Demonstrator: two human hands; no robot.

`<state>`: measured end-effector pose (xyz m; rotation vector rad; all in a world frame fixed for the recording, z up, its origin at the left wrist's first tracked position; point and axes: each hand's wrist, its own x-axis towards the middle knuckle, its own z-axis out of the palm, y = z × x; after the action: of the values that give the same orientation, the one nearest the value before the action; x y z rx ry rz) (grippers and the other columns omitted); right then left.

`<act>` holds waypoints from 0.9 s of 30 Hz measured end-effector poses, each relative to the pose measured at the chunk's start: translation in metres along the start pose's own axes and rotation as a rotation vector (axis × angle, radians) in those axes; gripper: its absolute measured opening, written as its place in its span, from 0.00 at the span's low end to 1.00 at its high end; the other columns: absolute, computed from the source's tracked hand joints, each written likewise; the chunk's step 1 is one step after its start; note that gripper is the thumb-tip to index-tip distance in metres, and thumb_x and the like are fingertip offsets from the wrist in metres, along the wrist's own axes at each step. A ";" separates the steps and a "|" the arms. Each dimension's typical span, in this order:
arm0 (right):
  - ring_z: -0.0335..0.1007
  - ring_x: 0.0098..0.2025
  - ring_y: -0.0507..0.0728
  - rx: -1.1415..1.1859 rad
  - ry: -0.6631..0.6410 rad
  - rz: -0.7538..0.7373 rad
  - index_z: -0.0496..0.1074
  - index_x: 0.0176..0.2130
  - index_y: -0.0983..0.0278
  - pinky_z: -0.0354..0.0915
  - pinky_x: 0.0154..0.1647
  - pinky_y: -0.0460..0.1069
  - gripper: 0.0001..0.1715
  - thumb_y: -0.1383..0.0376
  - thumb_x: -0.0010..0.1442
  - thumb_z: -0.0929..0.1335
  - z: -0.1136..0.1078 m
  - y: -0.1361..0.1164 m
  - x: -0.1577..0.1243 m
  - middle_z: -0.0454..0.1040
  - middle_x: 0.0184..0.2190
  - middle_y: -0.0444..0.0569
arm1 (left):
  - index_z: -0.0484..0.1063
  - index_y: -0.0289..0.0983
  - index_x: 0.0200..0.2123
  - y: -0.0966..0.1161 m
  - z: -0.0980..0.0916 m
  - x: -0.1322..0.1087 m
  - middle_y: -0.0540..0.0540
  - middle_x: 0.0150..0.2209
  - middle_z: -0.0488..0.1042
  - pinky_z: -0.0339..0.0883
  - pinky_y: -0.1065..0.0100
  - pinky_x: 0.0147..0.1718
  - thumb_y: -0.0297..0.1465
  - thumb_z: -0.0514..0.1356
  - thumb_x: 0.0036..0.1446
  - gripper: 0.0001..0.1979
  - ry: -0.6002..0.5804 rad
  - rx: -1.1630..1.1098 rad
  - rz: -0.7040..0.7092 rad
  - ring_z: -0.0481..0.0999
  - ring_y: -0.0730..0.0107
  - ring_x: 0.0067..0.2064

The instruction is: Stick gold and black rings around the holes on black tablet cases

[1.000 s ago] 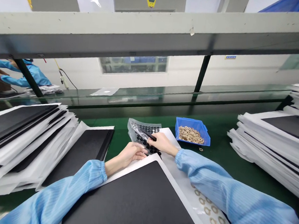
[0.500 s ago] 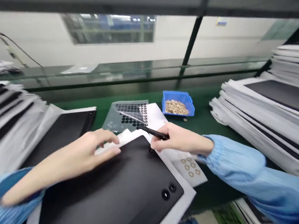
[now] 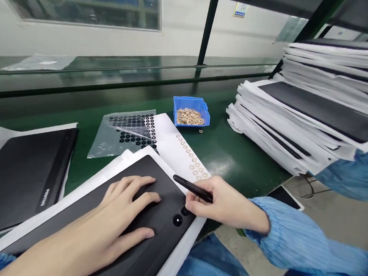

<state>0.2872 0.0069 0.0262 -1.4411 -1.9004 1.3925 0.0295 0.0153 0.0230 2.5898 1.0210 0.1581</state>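
A black flat panel (image 3: 155,182) lies on white wrapping before me, with two round holes near its right corner. My left hand (image 3: 113,221) rests flat on the panel, fingers spread. My right hand (image 3: 222,202) pinches black tweezers (image 3: 192,188) and presses its fingertips at the panel's corner beside the holes. Just beyond lie a white sheet (image 3: 178,148) with rows of tan rings and a clear bag (image 3: 125,131) of black rings.
A blue bin (image 3: 191,110) of tan rings stands on the green belt (image 3: 233,154). Stacks of wrapped black panels (image 3: 313,110) fill the right side. Another black panel (image 3: 21,176) lies at the left. A blue sleeve of another person (image 3: 360,169) shows at far right.
My view has swung down and right. The panel has slid toward me. My left hand went from gripping its top edge to lying flat on it; my right hand moved along to the corner holes.
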 end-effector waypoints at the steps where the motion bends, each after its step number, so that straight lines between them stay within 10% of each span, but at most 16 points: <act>1: 0.53 0.22 0.46 -0.006 0.006 0.010 0.70 0.25 0.66 0.52 0.22 0.42 0.04 0.71 0.48 0.65 0.001 0.000 0.000 0.58 0.17 0.37 | 0.63 0.49 0.54 0.000 0.000 0.000 0.46 0.60 0.57 0.65 0.50 0.51 0.40 0.55 0.61 0.17 -0.003 -0.002 -0.005 0.56 0.50 0.59; 27: 0.59 0.22 0.48 -0.082 0.064 0.028 0.67 0.24 0.64 0.56 0.23 0.42 0.07 0.65 0.49 0.69 0.004 -0.001 0.000 0.63 0.19 0.38 | 0.57 0.53 0.55 -0.005 0.004 -0.001 0.50 0.61 0.54 0.66 0.54 0.50 0.42 0.52 0.63 0.18 -0.023 0.039 0.045 0.53 0.55 0.61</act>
<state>0.2841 0.0052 0.0252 -1.5371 -1.9245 1.2777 0.0260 0.0168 0.0177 2.6451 0.9672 0.1212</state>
